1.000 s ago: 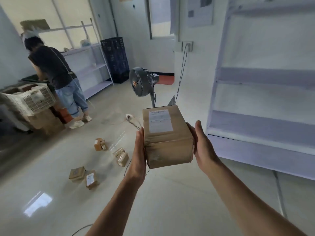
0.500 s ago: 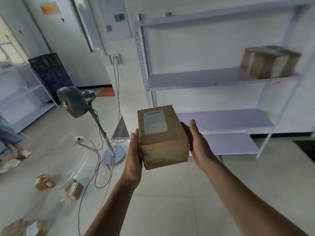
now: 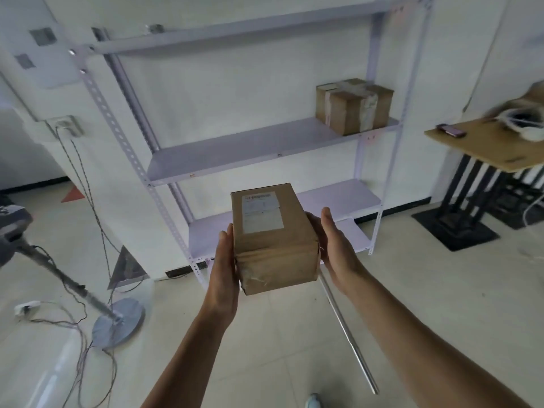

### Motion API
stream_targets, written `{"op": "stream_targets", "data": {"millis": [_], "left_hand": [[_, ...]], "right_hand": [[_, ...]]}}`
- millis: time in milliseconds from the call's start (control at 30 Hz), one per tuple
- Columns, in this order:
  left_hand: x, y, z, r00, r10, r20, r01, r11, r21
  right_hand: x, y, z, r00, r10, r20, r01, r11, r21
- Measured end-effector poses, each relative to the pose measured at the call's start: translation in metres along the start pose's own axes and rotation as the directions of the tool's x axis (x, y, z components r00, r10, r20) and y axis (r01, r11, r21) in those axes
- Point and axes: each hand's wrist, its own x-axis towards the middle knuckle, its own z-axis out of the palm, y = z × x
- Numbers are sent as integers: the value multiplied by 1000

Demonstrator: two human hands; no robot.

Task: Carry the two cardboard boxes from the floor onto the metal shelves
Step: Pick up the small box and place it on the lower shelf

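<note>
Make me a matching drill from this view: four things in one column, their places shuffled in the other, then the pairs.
Things:
1. labelled box
2. taped box
3. metal rod
4. phone

Places:
A. on the wooden table
B. lying on the floor
C. between both hands
D. on the middle shelf, right end

Pairs: 1-C, 2-D, 3-B, 4-A

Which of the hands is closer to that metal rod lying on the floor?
Right. The right hand hangs just above the metal rod; the left hand is across the held box.
</note>
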Motion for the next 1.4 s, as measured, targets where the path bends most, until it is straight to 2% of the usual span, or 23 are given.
{"op": "stream_targets", "data": {"millis": [333, 600, 900, 1067, 1400], "left_hand": [[167, -58, 76, 989, -98, 109, 103, 994, -41], [254, -97, 134, 967, -196, 164, 198, 980, 7], [358, -154, 226, 939, -329, 98, 319, 942, 103], [411, -183, 292, 910, -412, 51, 411, 911, 33], [477, -226, 374, 855, -517, -28, 517, 856, -23]], "right_hand": [[132, -16, -111, 985, 43, -170, -43, 999, 4], [195, -22, -186, 959, 83, -269, -76, 996, 37], [299, -12, -309, 955, 184, -234, -161, 981, 111], [359, -16, -394, 947, 252, -201, -227, 964, 140], [452, -6, -495, 921, 380, -87, -380, 925, 17]]}}
